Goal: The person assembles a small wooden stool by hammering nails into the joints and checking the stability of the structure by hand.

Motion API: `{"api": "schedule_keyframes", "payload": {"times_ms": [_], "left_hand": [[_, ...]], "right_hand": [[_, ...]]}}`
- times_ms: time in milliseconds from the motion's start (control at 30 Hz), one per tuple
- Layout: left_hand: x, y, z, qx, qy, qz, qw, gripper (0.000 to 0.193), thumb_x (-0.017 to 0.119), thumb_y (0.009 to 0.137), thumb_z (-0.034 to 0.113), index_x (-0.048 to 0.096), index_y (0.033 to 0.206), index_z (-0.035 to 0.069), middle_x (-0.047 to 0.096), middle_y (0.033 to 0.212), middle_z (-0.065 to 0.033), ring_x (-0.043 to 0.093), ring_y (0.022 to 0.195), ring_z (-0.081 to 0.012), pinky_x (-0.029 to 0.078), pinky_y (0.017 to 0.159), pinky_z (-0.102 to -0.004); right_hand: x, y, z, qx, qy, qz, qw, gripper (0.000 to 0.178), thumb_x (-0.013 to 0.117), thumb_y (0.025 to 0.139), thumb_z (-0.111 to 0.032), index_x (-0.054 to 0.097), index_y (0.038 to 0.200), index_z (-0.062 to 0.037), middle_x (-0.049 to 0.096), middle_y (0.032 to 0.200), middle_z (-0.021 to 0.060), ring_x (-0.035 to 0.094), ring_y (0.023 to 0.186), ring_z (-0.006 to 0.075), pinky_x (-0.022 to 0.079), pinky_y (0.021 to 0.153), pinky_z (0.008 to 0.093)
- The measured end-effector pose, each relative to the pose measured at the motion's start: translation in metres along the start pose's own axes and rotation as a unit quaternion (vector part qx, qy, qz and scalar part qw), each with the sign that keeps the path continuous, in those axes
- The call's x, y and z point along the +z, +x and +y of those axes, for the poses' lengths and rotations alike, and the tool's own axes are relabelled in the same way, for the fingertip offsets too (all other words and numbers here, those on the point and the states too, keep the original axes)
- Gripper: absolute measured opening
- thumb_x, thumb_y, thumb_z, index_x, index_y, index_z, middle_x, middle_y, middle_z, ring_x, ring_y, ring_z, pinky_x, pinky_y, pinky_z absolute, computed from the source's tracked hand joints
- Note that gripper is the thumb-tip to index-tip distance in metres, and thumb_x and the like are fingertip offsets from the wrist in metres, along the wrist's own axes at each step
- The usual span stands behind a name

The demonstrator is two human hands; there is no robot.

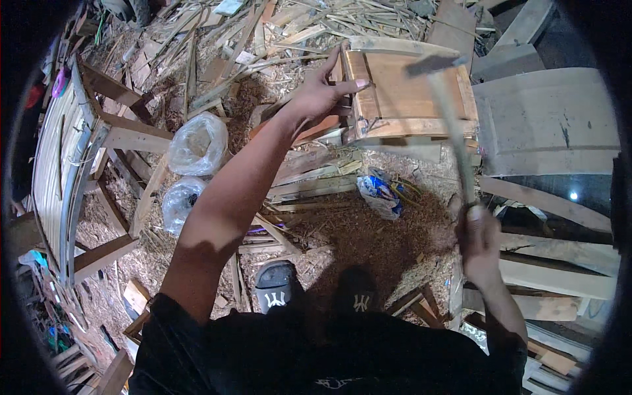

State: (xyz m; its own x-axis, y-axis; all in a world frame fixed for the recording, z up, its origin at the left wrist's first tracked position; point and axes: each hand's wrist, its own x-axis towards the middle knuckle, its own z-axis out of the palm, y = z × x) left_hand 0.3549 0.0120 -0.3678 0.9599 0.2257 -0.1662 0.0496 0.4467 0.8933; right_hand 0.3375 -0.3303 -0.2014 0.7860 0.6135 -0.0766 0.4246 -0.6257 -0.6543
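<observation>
Right hand [482,243] has fingers wrapped round the handle of the hammer [450,125], probably head-heavy; farther off, left hand [317,99] has fingers braced on the left end of the panelled wooden frame [398,92], likely stiff, best held by that end rail, beside the grey panel [546,125].

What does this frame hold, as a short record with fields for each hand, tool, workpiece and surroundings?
Left hand: at the left end of a framed wooden panel, thumb over its edge; lower fingers unclear
Right hand: closed around a hammer by the handle
Tool: hammer head blurred, over the panel's right part; contact cannot be told
Workpiece: pale frame, brown inner panel
Floor: wood shavings, clear plastic bags, blue-and-white packet
Right side: large curved grey panel
</observation>
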Motion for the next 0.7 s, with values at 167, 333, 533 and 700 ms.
{"api": "schedule_keyframes", "payload": {"times_ms": [167, 333, 533, 700], "left_hand": [[-0.021, -0.021, 0.007, -0.031, 0.062, 0.040, 0.997, 0.102, 0.077, 0.092, 0.018, 0.007, 0.165, 0.027, 0.055, 0.144, -0.0154, 0.070, 0.101, -0.0246, 0.061, 0.084, -0.0436], [-0.007, -0.015, 0.004, -0.004, 0.035, 0.014, 0.999, 0.107, 0.080, 0.089, 0.016, 0.005, 0.165, 0.016, 0.067, 0.118, -0.0154, 0.069, 0.082, -0.0206, 0.060, 0.064, -0.0356], [-0.019, -0.018, 0.004, -0.022, 0.061, 0.040, 0.997, 0.100, 0.078, 0.092, 0.019, 0.012, 0.165, 0.031, 0.065, 0.126, -0.0180, 0.069, 0.090, -0.0204, 0.059, 0.076, -0.0372], [0.001, -0.011, 0.003, -0.025, 0.015, 0.031, 0.999, 0.099, 0.078, 0.092, 0.019, 0.012, 0.165, 0.027, 0.066, 0.127, -0.0188, 0.069, 0.087, -0.0207, 0.058, 0.074, -0.0356]], "right_hand": [[0.006, -0.002, 0.021, 0.061, 0.415, 0.073, 0.905, 0.044, 0.052, 0.106, -0.048, 0.056, 0.091, -0.0064, 0.055, 0.081, 0.0031, 0.047, 0.064, 0.0117, 0.038, 0.055, 0.0273], [0.019, -0.017, 0.052, 0.077, -0.029, -0.145, 0.986, 0.042, 0.042, 0.112, -0.037, 0.055, 0.087, -0.0058, 0.051, 0.073, 0.0015, 0.047, 0.065, 0.0108, 0.038, 0.056, 0.0305], [0.002, 0.006, 0.014, 0.099, 0.103, -0.051, 0.988, 0.047, 0.043, 0.109, -0.050, 0.051, 0.086, -0.0090, 0.046, 0.069, -0.0020, 0.035, 0.051, 0.0084, 0.030, 0.048, 0.0281], [0.016, -0.019, 0.054, 0.002, 0.145, 0.017, 0.989, 0.047, 0.051, 0.107, -0.044, 0.052, 0.082, -0.0043, 0.045, 0.064, -0.0015, 0.042, 0.052, 0.0109, 0.032, 0.050, 0.0291]]}}
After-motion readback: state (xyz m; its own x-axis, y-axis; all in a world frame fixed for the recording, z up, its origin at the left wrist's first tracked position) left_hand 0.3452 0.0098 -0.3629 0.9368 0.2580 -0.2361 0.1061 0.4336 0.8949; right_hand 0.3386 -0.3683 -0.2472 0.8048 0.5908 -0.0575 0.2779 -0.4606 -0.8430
